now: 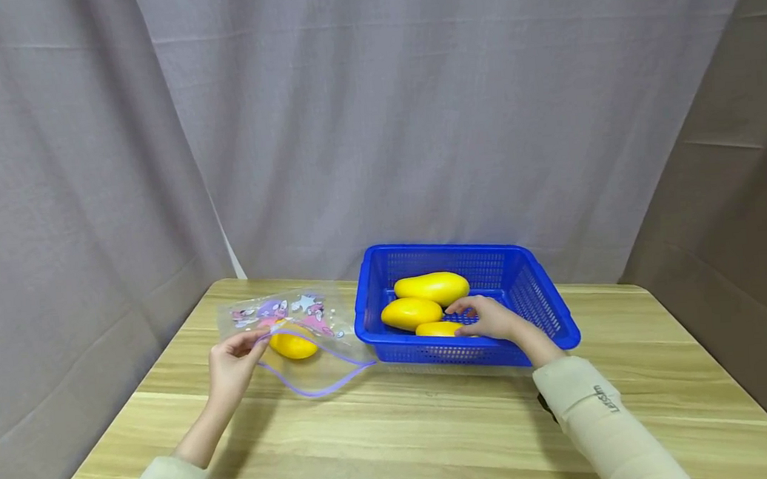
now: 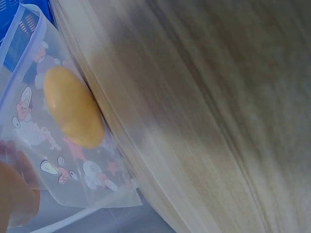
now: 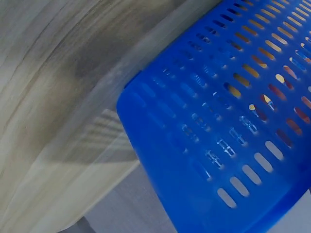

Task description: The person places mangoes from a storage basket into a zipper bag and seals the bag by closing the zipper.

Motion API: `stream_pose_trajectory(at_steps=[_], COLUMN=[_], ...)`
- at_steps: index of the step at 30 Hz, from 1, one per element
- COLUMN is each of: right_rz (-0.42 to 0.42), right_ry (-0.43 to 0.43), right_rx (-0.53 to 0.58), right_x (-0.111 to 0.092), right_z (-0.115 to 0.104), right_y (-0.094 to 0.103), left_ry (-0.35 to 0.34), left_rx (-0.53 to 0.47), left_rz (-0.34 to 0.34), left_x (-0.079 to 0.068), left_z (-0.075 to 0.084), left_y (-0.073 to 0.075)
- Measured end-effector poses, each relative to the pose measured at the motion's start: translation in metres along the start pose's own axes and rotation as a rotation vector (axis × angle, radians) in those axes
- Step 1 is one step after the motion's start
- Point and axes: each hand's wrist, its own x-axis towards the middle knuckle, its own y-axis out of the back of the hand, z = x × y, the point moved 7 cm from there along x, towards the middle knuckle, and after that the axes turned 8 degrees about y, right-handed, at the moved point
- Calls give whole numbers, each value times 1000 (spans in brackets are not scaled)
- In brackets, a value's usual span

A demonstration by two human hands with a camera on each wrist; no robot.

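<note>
My left hand (image 1: 232,361) pinches the purple zip edge of a clear plastic zip bag (image 1: 334,347) printed with cartoon figures. The bag's mouth gapes towards me, and one yellow mango (image 1: 293,344) lies inside; the left wrist view shows the same mango (image 2: 74,107) through the plastic. My right hand (image 1: 492,317) reaches over the near rim of a blue basket (image 1: 451,351). Its fingers are spread around the right end of the nearest mango (image 1: 435,329), with a gap beyond the fruit. The basket wall (image 3: 189,141) hides this hand in the right wrist view.
Two more yellow fruits lie in the basket: a mango (image 1: 411,314) and a longer one (image 1: 432,288) behind it. Bag and basket stand side by side on a wooden table (image 1: 397,431). Grey curtains (image 1: 415,118) hang behind the table and at its sides.
</note>
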Motion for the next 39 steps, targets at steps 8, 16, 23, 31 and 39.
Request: stream_pose_trajectory(at_steps=[8,16,23,31,39], right_rz=[-9,-178,-242,-289,-306], right_ry=[29,28,-31,-99,-113], right_rx=[-20,-59,-76,-83,-51], right_x=[1,3,6,7,10], right_z=[2,4,7,11,18], right_y=[-2,-8,-9,-19,-23], left_ry=[14,37,-7,3,6], left_rx=[-11,-18,-17,-15,-20], left_rz=[0,1,-8,-8,-9], left_x=[0,-2,-1,2,3], left_z=[-1,8,10,-2,1], left_y=[1,2,-1,-1,-2])
